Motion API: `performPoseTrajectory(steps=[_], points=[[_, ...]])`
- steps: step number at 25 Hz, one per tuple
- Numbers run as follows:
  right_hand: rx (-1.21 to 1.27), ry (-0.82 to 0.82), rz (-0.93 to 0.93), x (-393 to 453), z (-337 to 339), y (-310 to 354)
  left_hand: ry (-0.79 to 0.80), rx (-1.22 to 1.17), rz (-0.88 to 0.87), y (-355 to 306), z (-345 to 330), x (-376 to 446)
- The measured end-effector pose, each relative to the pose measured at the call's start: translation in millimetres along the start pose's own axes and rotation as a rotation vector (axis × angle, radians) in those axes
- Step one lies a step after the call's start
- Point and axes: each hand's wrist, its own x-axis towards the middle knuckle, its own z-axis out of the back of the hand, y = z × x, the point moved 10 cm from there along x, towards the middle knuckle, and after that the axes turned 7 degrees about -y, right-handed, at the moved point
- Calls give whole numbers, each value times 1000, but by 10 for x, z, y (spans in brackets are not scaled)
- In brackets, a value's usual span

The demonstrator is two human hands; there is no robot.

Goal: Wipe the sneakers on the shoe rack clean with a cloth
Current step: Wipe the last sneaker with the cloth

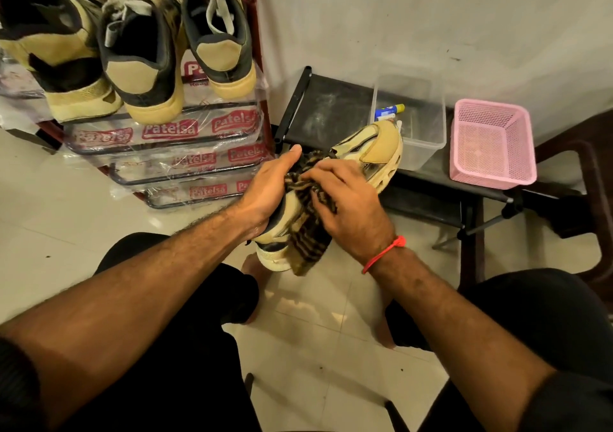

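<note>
A beige and black sneaker (374, 148) is held in mid-air above my knees, its heel pointing up and to the right. My left hand (268, 189) grips it from the left side. My right hand (348, 206) presses a striped brown and black cloth (306, 236) against the sneaker's upper, fingers curled into the cloth. Three more beige and black sneakers (142, 57) stand on the top shelf of the shoe rack (172, 136) at the upper left, heels toward me.
The rack's shelves are wrapped in printed plastic. A low black stand (331, 110) against the wall carries a clear plastic tub (428, 126) with small items and a pink mesh basket (491, 146). A dark chair (583, 179) is at right. Tiled floor lies below.
</note>
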Motion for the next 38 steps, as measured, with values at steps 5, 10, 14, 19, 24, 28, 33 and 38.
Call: performPoseTrajectory(steps=[5, 10, 14, 19, 24, 28, 33, 38], points=[[-139, -45, -337, 133, 290, -765, 66, 168, 15, 68, -142, -53], [135, -68, -244, 68, 148, -289, 156, 68, 62, 93, -161, -6], [199, -96, -459, -42, 198, -676, 303, 475, -72, 46, -239, -59], [321, 15, -879, -361, -51, -957, 153, 955, -281, -83, -112, -12], [979, -31, -1416, -745, -437, -1083, 38, 329, -74, -318, 76, -130], [1396, 85, -1461, -708, -580, -769, 154, 248, 118, -407, 14, -324], [1531, 34, -1368, -577, -539, -674, -35, 1614, -472, -1058, -212, -792], [1609, -79, -1262, -378, -387, -632, -311, 1318, -724, -1230, -172, -1130]])
